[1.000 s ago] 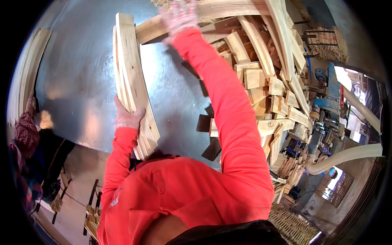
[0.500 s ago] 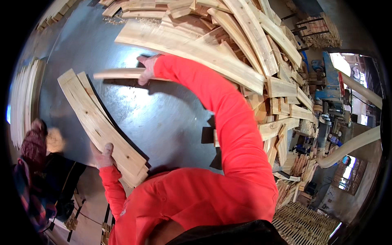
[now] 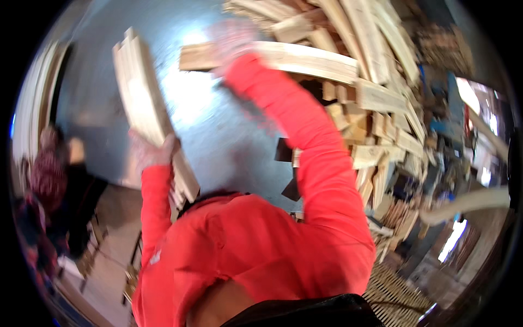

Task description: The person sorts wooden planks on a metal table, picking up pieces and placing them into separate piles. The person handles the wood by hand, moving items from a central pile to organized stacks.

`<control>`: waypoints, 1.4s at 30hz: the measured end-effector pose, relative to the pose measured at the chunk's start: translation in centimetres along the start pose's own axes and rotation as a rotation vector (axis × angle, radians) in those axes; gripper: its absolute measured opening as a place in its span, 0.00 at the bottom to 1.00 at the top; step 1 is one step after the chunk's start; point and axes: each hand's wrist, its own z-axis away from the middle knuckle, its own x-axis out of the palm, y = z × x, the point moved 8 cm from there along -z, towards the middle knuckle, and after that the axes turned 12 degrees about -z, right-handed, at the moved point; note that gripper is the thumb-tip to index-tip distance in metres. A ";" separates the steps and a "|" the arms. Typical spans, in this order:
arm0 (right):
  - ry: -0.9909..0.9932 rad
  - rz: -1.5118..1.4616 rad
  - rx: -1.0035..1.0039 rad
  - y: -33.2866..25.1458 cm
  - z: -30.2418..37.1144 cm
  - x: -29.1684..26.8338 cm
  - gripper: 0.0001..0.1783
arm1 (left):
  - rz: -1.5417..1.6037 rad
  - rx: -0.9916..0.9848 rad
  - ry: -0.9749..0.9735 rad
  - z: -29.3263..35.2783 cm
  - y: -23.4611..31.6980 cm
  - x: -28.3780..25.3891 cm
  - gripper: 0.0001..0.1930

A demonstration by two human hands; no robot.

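My left hand (image 3: 152,151) is closed around a bundle of pale wooden boards (image 3: 143,90). The boards stand on edge side by side, slightly curved, with their near end close to my body. Farther out, my right hand (image 3: 233,44) is smeared by motion and lies across another wooden board (image 3: 308,59), near that board's left end. Its fingers are too blurred to show whether they grip it. Both hands look covered by light gloves. Beneath everything is a shiny grey metal tabletop (image 3: 218,128).
A heap of loose boards (image 3: 381,98) covers the table's right side. At the far left stands a row of upright boards (image 3: 35,103), with another person's sleeve (image 3: 49,180) beside it. A pale hose (image 3: 463,204) and blurred machinery are at the right.
My left hand has turned its boards from flat onto edge and moved them farther out. My right hand has gone from a thin board to a wider one, up and to the right.
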 end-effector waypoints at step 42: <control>-0.134 -0.894 0.691 14.4 18.8 -5.2 0.52 | 1.177 0.356 -1.216 6.0 20.3 8.2 0.51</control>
